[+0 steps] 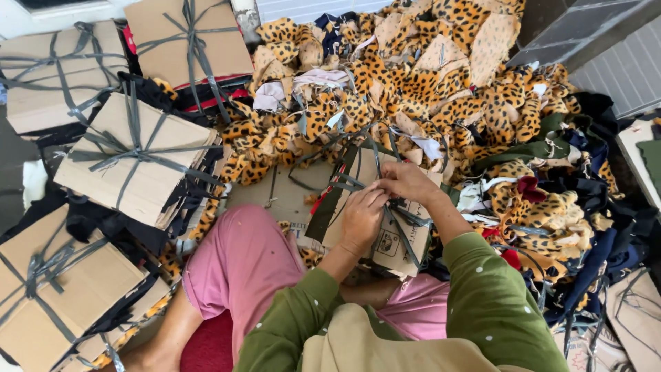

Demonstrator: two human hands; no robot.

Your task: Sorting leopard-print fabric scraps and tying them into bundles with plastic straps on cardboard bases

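I sit on the floor with a cardboard-wrapped bundle [392,241] resting against my knees. Grey strips [348,180] cross over it. My left hand [361,217] and my right hand [407,180] meet on top of the bundle, both pinching the grey strips where they cross. Dark fabric shows at the bundle's left edge. My sleeves are green with small white dots, my trousers pink.
A large heap of leopard-print fabric scraps [413,83] fills the area ahead and to the right, mixed with dark blue and green pieces [592,207]. Several tied cardboard bundles [134,158] are stacked on the left. A loose cardboard sheet [286,196] lies in front.
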